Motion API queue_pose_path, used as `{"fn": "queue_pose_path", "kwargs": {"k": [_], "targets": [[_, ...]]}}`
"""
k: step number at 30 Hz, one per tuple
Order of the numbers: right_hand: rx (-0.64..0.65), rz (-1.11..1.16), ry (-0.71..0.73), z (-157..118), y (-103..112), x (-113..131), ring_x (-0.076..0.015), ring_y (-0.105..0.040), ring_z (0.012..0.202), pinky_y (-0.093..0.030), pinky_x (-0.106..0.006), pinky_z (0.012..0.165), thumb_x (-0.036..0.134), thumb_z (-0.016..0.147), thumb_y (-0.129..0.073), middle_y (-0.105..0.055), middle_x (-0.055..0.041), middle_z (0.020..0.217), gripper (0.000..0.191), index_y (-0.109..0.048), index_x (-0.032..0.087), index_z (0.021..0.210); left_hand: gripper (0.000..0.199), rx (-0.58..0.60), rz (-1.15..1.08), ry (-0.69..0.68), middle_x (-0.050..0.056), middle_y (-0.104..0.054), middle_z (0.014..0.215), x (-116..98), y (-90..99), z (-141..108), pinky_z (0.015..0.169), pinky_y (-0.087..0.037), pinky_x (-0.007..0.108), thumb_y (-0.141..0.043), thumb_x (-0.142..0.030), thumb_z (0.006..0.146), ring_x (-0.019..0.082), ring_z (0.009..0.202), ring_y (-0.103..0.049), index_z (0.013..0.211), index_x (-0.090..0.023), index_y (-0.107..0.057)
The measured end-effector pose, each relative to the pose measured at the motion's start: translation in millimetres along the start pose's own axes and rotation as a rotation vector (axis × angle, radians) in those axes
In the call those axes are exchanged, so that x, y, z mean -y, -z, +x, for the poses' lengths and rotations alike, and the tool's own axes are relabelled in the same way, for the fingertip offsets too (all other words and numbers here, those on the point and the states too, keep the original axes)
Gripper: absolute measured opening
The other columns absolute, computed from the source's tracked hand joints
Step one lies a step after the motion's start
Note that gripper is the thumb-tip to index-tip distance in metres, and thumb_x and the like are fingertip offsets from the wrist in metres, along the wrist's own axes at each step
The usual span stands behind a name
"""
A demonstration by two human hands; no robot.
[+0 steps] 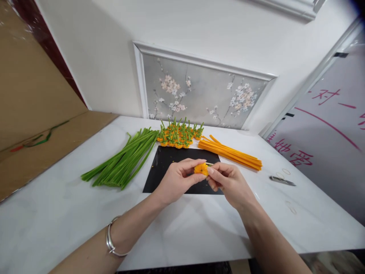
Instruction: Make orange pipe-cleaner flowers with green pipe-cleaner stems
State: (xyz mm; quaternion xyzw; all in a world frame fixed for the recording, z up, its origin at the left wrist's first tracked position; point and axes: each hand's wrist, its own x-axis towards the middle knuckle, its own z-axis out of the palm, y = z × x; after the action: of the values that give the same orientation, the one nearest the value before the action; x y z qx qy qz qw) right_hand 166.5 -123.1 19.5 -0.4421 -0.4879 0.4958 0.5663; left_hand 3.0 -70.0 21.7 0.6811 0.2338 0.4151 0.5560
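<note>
A small orange pipe-cleaner flower (201,169) is pinched between both hands above a black mat (155,179). My left hand (178,177) grips its left side between thumb and fingers. My right hand (228,179) is closed on its right edge, thumb and fingertips pressed together. A thin pale piece shows at the top between the hands; what it is I cannot tell. Behind the mat stand several finished orange flowers (178,135) with green stems pointing up. Green pipe cleaners (122,160) lie in a bundle to the left, orange pipe cleaners (229,151) to the right.
Small scissors or snips (282,180) lie on the white table (71,224) at the right, near several thin pale rings (286,171). Cardboard (42,160) borders the left side. A wall with a framed floral panel (199,91) rises behind; a whiteboard (327,125) stands right.
</note>
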Motion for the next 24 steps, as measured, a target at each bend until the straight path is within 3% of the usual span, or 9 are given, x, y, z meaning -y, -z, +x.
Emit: {"fn": "queue_pose_path", "kwargs": {"k": [6,13,16,21,24], "targets": [[0.009,-0.05,0.044,0.1,2.1,-0.4,-0.0062,-0.046,0.046,-0.039,-0.019,0.046,0.039,0.079,-0.069,-0.056,0.0034,0.051,0.026,-0.064,0.016,0.069,0.037,-0.006,0.03,0.006,0.005,-0.063,0.099,-3.1,0.6,0.5,0.083,-0.051,0.031,-0.071,-0.022,0.074,0.016,0.089,-0.061,0.11,-0.019,-0.069],[0.035,-0.179,0.055,-2.9,6.8,9.0,-0.0094,-0.054,0.049,-0.047,-0.022,0.051,0.049,0.087,-0.055,-0.06,0.0003,0.056,0.037,-0.063,0.016,0.072,0.049,0.039,-0.122,0.105,0.005,-0.068,0.105,-10.3,0.6,-1.3,0.092,-0.05,0.036,-0.073,-0.02,0.072,0.017,0.093,-0.064,0.119,-0.019,-0.063],[0.0,-0.218,0.096,-2.3,6.8,8.9,-0.0104,-0.056,0.051,-0.047,-0.023,0.052,0.046,0.085,-0.059,-0.062,0.0,0.058,0.032,-0.063,0.016,0.075,0.055,-0.008,-0.139,0.078,0.002,-0.07,0.1,-8.3,0.5,-0.6,0.088,-0.052,0.034,-0.073,-0.019,0.072,0.015,0.088,-0.066,0.125,-0.024,-0.058],[-0.108,-0.296,0.177,-1.3,1.4,2.7,-0.0126,-0.059,0.053,-0.051,-0.025,0.055,0.036,0.082,-0.064,-0.063,0.0003,0.06,0.019,-0.065,0.018,0.083,0.04,-0.03,-0.097,0.023,0.002,-0.068,0.093,-4.2,-1.1,0.1,0.076,-0.054,0.027,-0.071,-0.019,0.073,0.012,0.078,-0.063,0.113,-0.021,-0.067],[-0.168,-0.452,0.306,-2.0,-1.3,-1.0,-0.014,-0.062,0.059,-0.053,-0.027,0.059,0.03,0.085,-0.059,-0.065,-0.0011,0.068,0.012,-0.065,0.02,0.085,0.042,-0.015,-0.113,0.054,0.002,-0.068,0.088,-4.2,-2.0,-0.5,0.073,-0.054,0.027,-0.071,-0.019,0.074,0.011,0.071,-0.061,0.115,-0.019,-0.066]]}}
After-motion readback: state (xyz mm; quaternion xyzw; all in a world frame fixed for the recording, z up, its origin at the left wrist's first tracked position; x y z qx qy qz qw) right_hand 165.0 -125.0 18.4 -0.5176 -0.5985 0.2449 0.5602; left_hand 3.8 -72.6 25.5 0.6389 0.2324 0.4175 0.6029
